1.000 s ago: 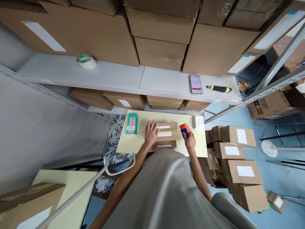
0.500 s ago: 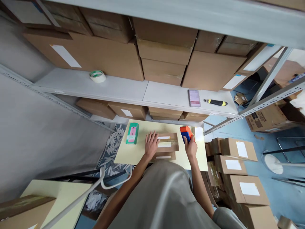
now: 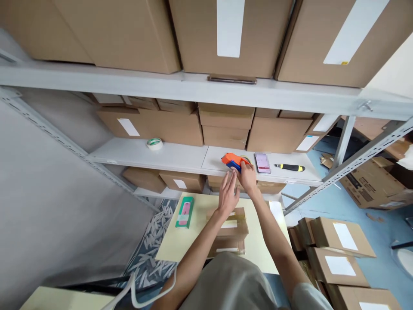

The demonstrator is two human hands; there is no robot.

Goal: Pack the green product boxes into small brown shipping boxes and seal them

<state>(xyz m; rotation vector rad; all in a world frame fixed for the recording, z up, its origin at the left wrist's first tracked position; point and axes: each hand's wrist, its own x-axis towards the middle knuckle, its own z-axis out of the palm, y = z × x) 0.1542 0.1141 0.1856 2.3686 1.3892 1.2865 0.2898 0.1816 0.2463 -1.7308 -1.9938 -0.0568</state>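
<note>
My right hand [image 3: 247,177] grips an orange and blue tape dispenser [image 3: 234,160], raised at the front of the middle shelf. A roll of tape shows partly behind my fingers. My left hand [image 3: 228,196] is right beside it, fingers stretched out, and I cannot tell whether the fingertips touch the dispenser. Below my hands, small cardboard boxes [image 3: 239,231] with white labels rest on the cream table [image 3: 258,245]. To their left lies a green box with a pink window [image 3: 184,212].
On the middle shelf [image 3: 129,151] are a white tape roll [image 3: 155,144], a phone [image 3: 263,163] and a utility knife [image 3: 289,167]. Large cartons [image 3: 226,38] fill the shelf above. Labelled boxes [image 3: 342,271] are stacked to the right of the table. A white tubular frame [image 3: 155,302] stands at lower left.
My right hand has raised the tape dispenser up and left from the table's right side to the shelf front. My left hand has left the boxes and come up beside it. The view has tilted up.
</note>
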